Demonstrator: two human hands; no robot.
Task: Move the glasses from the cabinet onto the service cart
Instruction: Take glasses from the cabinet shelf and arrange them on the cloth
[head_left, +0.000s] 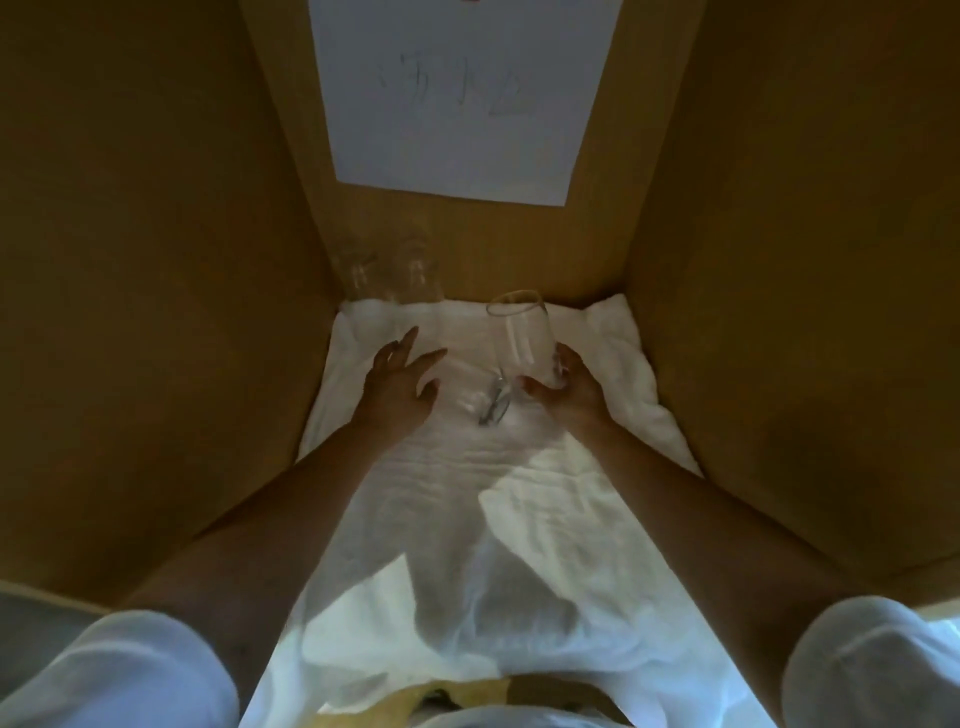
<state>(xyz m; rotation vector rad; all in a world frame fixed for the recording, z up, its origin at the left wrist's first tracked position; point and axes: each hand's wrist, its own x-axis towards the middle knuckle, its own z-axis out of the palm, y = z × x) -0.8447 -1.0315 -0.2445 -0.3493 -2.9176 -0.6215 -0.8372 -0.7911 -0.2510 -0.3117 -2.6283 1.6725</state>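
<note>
"Where was the wine glass (519, 338)?"

"Inside the cabinet (156, 260), over the white cloth (467, 457). It was tipped, with its mouth toward the back wall and its foot toward the person. I could not tell if the foot touched the cloth."

"Who had it?"

"The right grip (566, 387). Its fingers and thumb were curled round the bowl, low down, near the stem. The left grip (397, 387) was just beside it, fingers spread, holding nothing."

"Were there more?"

"Two more glasses (415, 270) stood in the back left corner, lower than the paper (457, 93) on the back wall."

"Would it be hard to carry?"

"I think it was light, but thin and smooth, so it could slip or break. The stem looked thinnest. I would hold the bowl softly, or pinch the stem just below the bowl, and keep it off the walls."
</note>
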